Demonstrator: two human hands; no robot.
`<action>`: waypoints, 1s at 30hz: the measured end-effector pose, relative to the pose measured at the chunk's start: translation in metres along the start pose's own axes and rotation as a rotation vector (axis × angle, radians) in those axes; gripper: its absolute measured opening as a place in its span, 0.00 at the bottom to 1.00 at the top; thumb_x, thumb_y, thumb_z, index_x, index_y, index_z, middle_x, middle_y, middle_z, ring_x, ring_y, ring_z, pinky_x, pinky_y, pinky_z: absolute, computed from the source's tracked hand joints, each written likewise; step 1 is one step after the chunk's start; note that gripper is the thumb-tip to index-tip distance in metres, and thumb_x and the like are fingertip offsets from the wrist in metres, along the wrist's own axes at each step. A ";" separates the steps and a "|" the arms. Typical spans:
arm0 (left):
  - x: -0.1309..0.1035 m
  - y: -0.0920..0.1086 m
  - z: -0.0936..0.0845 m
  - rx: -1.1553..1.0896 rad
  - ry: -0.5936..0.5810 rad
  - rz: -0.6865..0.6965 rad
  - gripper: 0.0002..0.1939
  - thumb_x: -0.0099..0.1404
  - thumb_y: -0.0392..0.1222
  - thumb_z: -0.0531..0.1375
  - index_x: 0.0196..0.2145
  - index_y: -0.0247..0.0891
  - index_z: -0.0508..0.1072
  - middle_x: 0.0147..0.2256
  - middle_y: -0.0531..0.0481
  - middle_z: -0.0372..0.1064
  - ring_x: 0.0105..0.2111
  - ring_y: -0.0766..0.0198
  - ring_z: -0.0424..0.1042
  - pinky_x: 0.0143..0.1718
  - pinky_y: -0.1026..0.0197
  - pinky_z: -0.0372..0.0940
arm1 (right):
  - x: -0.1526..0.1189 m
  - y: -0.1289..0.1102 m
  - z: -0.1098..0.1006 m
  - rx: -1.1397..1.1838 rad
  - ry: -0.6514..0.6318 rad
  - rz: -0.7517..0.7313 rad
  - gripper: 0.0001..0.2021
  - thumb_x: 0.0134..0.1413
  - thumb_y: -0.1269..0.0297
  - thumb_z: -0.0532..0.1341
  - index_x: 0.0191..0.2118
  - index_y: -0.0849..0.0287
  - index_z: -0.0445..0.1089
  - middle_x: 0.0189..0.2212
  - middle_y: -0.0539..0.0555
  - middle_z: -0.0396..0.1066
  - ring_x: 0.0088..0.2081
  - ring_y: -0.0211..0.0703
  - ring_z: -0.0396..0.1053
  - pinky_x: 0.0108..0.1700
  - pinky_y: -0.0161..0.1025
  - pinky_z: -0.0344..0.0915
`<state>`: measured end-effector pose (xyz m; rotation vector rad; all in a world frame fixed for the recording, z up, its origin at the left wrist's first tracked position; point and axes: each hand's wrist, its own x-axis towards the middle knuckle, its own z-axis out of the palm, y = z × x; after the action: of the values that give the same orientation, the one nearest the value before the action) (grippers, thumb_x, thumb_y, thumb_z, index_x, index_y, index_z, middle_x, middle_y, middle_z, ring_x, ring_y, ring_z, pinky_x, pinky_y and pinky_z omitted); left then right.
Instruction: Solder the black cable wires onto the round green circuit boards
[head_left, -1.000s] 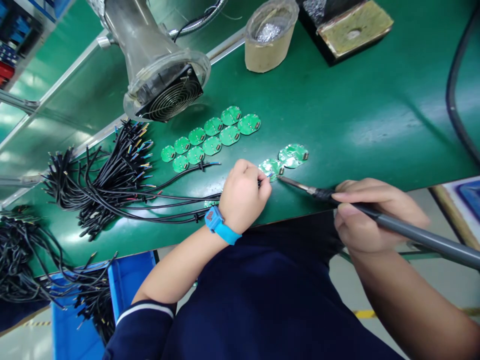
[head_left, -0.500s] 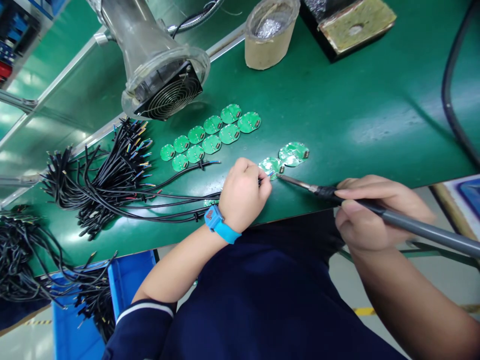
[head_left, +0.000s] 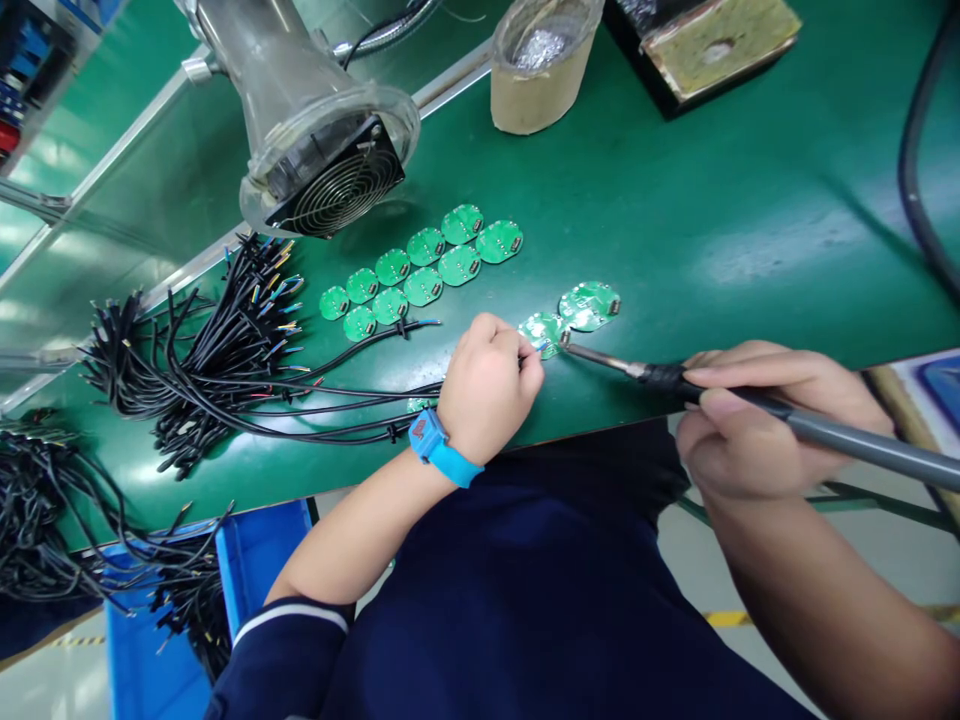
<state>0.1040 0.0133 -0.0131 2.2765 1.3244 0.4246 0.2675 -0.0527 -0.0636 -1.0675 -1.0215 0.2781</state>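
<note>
My left hand (head_left: 491, 385), with a blue wrist strap (head_left: 442, 450), is closed on a black cable (head_left: 420, 390) whose thin wire ends reach a round green circuit board (head_left: 541, 330). My right hand (head_left: 772, 420) grips a soldering iron (head_left: 825, 430) by its grey and black handle. The iron's tip is at the right edge of that board, beside a small dark part. Touching or nearly touching it, a second round board (head_left: 590, 305) lies just above to the right. Part of another board (head_left: 421, 404) shows behind my left wrist.
Two rows of round boards (head_left: 424, 286) lie left of centre beneath a fume extractor fan (head_left: 341, 185). Bundled black cables (head_left: 225, 340) cover the left side. At the back are a cardboard cup (head_left: 536, 100) and a sponge stand (head_left: 720, 50). A blue bin (head_left: 266, 550) stands below the table edge.
My right hand and the soldering iron have shifted slightly to the right, the tip moving from the wire ends towards the board's right edge. My left hand has stayed in place.
</note>
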 end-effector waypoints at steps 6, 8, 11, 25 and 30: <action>0.001 0.002 0.000 -0.028 -0.006 -0.040 0.06 0.61 0.31 0.57 0.27 0.34 0.69 0.33 0.45 0.65 0.37 0.62 0.67 0.43 0.58 0.64 | -0.003 -0.005 -0.005 -0.119 -0.117 0.018 0.10 0.43 0.71 0.61 0.33 0.53 0.76 0.20 0.49 0.66 0.22 0.40 0.63 0.21 0.38 0.55; 0.002 0.003 0.000 -0.031 -0.001 -0.061 0.06 0.60 0.31 0.57 0.26 0.34 0.69 0.32 0.45 0.65 0.36 0.61 0.67 0.42 0.58 0.64 | -0.003 -0.005 -0.005 -0.128 -0.132 0.028 0.09 0.44 0.71 0.61 0.33 0.53 0.75 0.21 0.49 0.66 0.21 0.39 0.62 0.21 0.38 0.54; 0.003 0.004 0.001 -0.030 0.015 -0.089 0.06 0.59 0.31 0.57 0.25 0.34 0.68 0.32 0.46 0.65 0.35 0.61 0.67 0.41 0.58 0.64 | -0.003 -0.006 -0.006 -0.138 -0.139 0.019 0.09 0.44 0.71 0.61 0.33 0.54 0.75 0.21 0.49 0.66 0.21 0.39 0.62 0.21 0.38 0.54; -0.001 0.006 0.008 -0.007 0.104 -0.107 0.07 0.59 0.30 0.56 0.24 0.35 0.66 0.31 0.45 0.64 0.34 0.61 0.66 0.38 0.58 0.64 | -0.004 -0.004 -0.010 -0.219 -0.249 -0.082 0.10 0.45 0.71 0.61 0.36 0.53 0.74 0.22 0.50 0.68 0.23 0.41 0.65 0.22 0.40 0.59; 0.001 0.006 0.006 -0.016 0.073 -0.116 0.07 0.59 0.30 0.56 0.24 0.35 0.66 0.31 0.46 0.64 0.34 0.61 0.66 0.38 0.59 0.63 | -0.002 -0.004 -0.008 -0.185 -0.142 -0.042 0.09 0.45 0.70 0.61 0.33 0.53 0.75 0.20 0.49 0.66 0.21 0.40 0.63 0.20 0.38 0.57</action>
<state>0.1118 0.0104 -0.0144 2.1763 1.4754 0.4805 0.2715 -0.0605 -0.0616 -1.2041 -1.2139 0.2307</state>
